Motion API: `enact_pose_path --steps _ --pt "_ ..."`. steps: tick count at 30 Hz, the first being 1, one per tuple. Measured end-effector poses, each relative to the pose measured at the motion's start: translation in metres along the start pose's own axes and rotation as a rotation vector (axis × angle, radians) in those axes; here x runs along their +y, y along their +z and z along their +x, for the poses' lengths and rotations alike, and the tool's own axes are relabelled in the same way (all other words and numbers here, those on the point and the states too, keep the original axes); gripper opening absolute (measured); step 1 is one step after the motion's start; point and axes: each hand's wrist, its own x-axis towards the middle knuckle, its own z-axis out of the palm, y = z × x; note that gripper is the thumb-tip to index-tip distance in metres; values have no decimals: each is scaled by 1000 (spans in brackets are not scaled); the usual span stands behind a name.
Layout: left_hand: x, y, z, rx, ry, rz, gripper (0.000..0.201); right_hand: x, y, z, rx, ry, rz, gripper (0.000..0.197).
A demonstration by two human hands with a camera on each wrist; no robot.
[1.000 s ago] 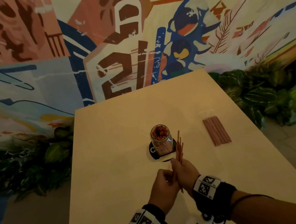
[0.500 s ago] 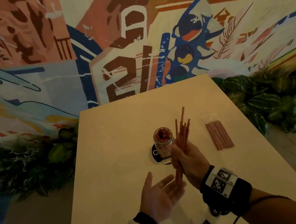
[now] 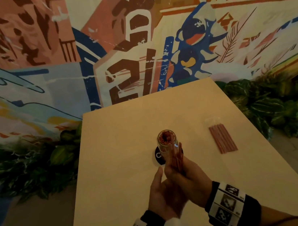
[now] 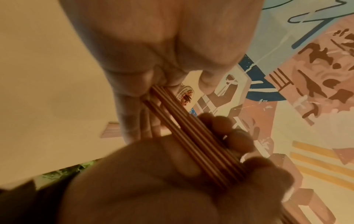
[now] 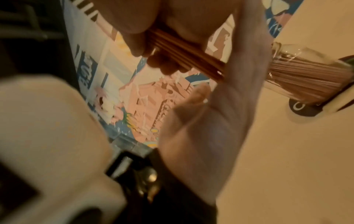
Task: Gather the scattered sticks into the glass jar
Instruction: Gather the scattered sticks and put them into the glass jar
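A glass jar (image 3: 167,140) packed with reddish sticks stands on a black coaster (image 3: 157,156) mid-table. My right hand (image 3: 190,177) grips a bundle of sticks (image 3: 176,157) just in front of the jar, tips pointing toward it. My left hand (image 3: 161,189) is flat and open, and the near ends of the bundle butt against its palm. The right wrist view shows those stick ends (image 5: 184,53) meeting the straight left hand (image 5: 220,113), with the jar (image 5: 306,78) beyond. In the left wrist view the right hand's fingers (image 4: 229,136) curl round the sticks (image 4: 191,133).
Several more sticks (image 3: 222,138) lie side by side on the table (image 3: 121,154) to the right of the jar, a clear wrapper at their far end. Leafy plants (image 3: 268,102) flank both table sides. A painted wall stands behind.
The right hand raised the bundle upright beside the jar while the left palm opened. It then brought the bundle back down, and the stick ends now rest against the left palm.
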Motion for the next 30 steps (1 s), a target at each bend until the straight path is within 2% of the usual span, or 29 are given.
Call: enact_pose_path --steps 7,9,13,16,18,19,21,22,25,28,30 --pt "1 12 -1 -42 53 108 41 -3 -4 0 85 -10 219 15" --pt "2 13 -1 -51 49 92 42 -3 -3 1 128 -16 177 8" --pt "0 8 1 -51 38 46 40 -4 -4 2 162 -10 90 6" --pt "-1 9 -3 -72 33 8 32 -5 -6 2 109 3 113 18" --pt "-1 12 -6 -100 42 18 58 -6 -7 3 84 13 129 25" --pt "-1 12 -6 -95 38 19 60 -6 -7 4 88 12 138 25" --pt "-1 14 -6 -74 34 11 39 -5 -8 6 120 10 133 19" --pt "-1 13 -3 -42 36 8 35 -3 -8 7 144 14 114 15" --pt "-2 9 2 19 -5 6 48 5 -8 11 202 28 53 6" --pt "-1 2 6 64 -20 73 47 12 -5 13 169 85 110 40" --pt "5 -11 7 160 -41 205 42 15 -5 21 204 110 115 42"
